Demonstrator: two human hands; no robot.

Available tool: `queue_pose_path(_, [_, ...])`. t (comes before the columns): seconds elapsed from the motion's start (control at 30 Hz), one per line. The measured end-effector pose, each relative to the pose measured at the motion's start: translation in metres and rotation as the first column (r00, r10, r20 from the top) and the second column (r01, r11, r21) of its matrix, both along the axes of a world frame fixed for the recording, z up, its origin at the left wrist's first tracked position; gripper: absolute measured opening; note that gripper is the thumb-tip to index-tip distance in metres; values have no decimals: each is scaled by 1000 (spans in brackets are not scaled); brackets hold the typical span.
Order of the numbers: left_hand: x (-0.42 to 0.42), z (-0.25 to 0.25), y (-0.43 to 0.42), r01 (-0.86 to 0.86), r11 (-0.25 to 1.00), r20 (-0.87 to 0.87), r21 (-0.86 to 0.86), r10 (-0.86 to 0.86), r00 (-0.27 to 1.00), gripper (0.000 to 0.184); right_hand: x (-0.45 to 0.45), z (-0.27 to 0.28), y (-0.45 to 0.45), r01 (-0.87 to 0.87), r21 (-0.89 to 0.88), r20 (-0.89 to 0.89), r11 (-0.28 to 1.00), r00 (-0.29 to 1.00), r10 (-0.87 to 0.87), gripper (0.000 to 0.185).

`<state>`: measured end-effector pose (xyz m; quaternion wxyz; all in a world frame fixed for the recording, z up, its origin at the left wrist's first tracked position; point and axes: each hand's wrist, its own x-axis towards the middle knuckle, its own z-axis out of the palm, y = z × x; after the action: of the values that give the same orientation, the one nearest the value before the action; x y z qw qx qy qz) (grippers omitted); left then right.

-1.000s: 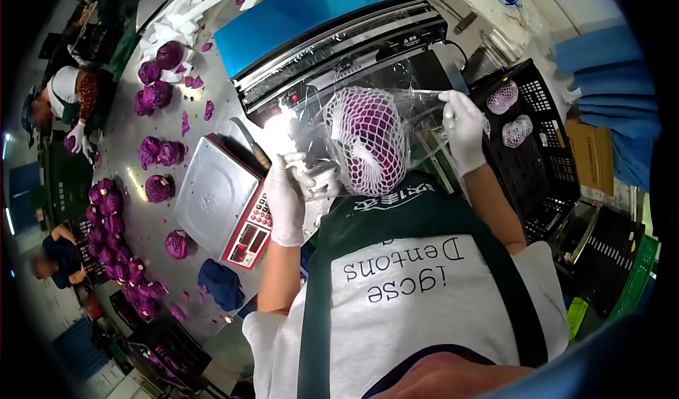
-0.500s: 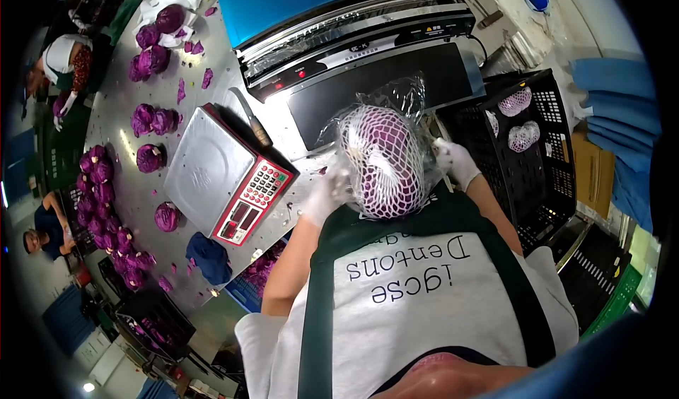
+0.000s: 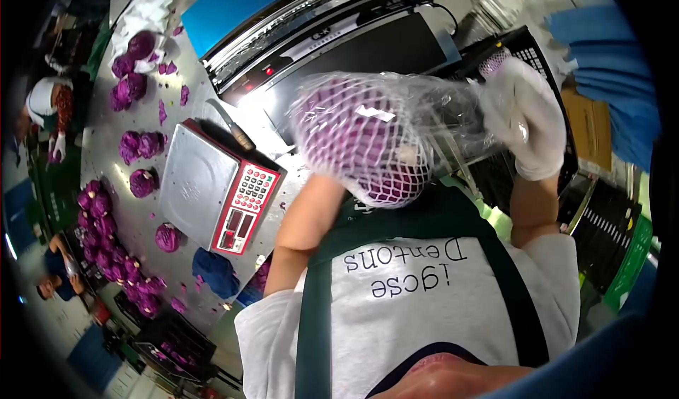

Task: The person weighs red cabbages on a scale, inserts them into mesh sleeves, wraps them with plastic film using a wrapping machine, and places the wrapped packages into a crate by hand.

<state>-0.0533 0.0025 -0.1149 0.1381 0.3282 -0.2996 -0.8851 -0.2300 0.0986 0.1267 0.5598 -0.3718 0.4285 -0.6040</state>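
Observation:
A purple cabbage (image 3: 353,134) in a white foam net is raised in front of my chest, inside a clear plastic bag (image 3: 453,109). My right hand (image 3: 527,123), in a white glove, is closed on the bag's gathered end and pulls it out to the right. The left forearm (image 3: 308,219) runs up behind the cabbage, which hides my left hand and its fingers. Beyond the cabbage is a wrapping machine (image 3: 318,45) with a dark plate and small red lights.
A red-edged scale (image 3: 198,180) and a knife (image 3: 233,127) lie on the metal table at left. Several bare cabbages (image 3: 106,243) are heaped farther left. A black crate (image 3: 544,67) stands at right. Two other people are at the far left.
The cabbage has turned and come up closer to me. My right hand has risen to the right, stretching the bag's end sideways. My left hand has gone out of sight behind the cabbage.

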Motion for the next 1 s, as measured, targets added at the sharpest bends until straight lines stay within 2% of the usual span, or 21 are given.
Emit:
queue_pose_path(0.07, [34, 17, -17, 104, 994, 18, -35, -103, 994, 58, 35, 31, 7, -312, -162, -219, 936, 936, 274, 16])
queue_pose_path(0.1, [54, 27, -23, 166, 986, 15, -30, -165, 986, 60, 54, 39, 8, -454, -257, -312, 853, 875, 371, 15])
queue_pose_path(0.13, [70, 38, -27, 234, 972, 0, -10, -234, 972, 62, 72, 47, 9, -576, -340, -393, 743, 805, 444, 14])
queue_pose_path(0.17, [85, 48, -30, 307, 952, -20, 22, -306, 952, 63, 83, 43, 13, -658, -330, -571, 676, 710, 412, 21])
queue_pose_path(0.23, [110, 63, -27, 431, 896, -63, 109, -426, 902, 67, 107, 28, 11, -572, -502, -757, 649, 654, -9, 20])
queue_pose_path(0.3, [125, 70, -20, 514, 838, -121, 183, -500, 858, 71, 112, 12, -9, -502, -575, -805, 646, 485, -341, 20])
queue_pose_path(0.37, [133, 74, -14, 604, 768, -152, 211, -585, 797, 74, 107, -34, -40, -482, -474, -859, 737, 439, -265, 23])
queue_pose_path(0.4, [131, 77, -12, 663, 730, -136, 165, -649, 748, 76, 105, -60, -41, -449, -321, -869, 834, 490, -71, 21])
queue_pose_path(0.43, [128, 83, -12, 722, 685, -102, 98, -715, 692, 78, 104, -86, -37, -425, -154, -828, 892, 548, 119, 22])
queue_pose_path(0.5, [110, 108, -13, 856, 496, 42, -147, -861, 506, 82, 111, -125, -19, -438, -26, -672, 899, 673, 309, 24])
queue_pose_path(0.53, [113, 97, -7, 833, 544, 97, -95, -828, 552, 80, 109, -136, -6, -393, -58, -491, 918, 811, 317, 25])
queue_pose_path(0.57, [106, 102, 0, 851, 525, 59, -12, -849, 525, 75, 103, -140, 4, -407, 22, -486, 913, 793, 366, 24])
queue_pose_path(0.63, [101, 93, 15, 752, 631, 53, 191, -772, 634, 71, 87, -140, 20, -412, 257, -393, 874, 782, 484, 22])
queue_pose_path(0.67, [77, 133, 21, 779, 614, 114, 130, -789, 603, 70, 81, -148, 28, -382, 274, -388, 883, 796, 465, 26])
queue_pose_path(0.7, [81, 127, 16, 727, 664, 214, 174, -746, 630, 73, 72, -163, 35, -394, 280, -271, 876, 843, 465, 29])
queue_pose_path(0.73, [82, 131, 12, 617, 739, 78, 270, -655, 751, 77, 59, -183, 42, -405, 281, -150, 870, 877, 456, 33])
queue_pose_path(0.77, [76, 136, 9, 502, 778, -43, 376, -527, 849, 81, 41, -194, 49, -414, 278, -31, 867, 898, 439, 37])
queue_pose_path(0.8, [64, 138, 10, 504, 791, -189, 346, -468, 863, 89, 22, -203, 60, -396, 271, 79, 877, 917, 390, 38])
queue_pose_path(0.9, [6, 147, 9, 541, 840, 56, -45, -539, 841, 85, -36, -227, 108, -253, 329, 405, 910, 908, 106, 40])
queue_pose_path(0.97, [-58, 134, 18, 548, 797, 204, -254, -510, 836, 58, -76, -246, 148, -95, 408, 547, 908, 822, -160, 41])
queue_pose_path(1.0, [-100, 130, 28, 563, 749, 239, -350, -509, 827, 55, -93, -254, 169, -5, 465, 575, 885, 762, -298, 42])
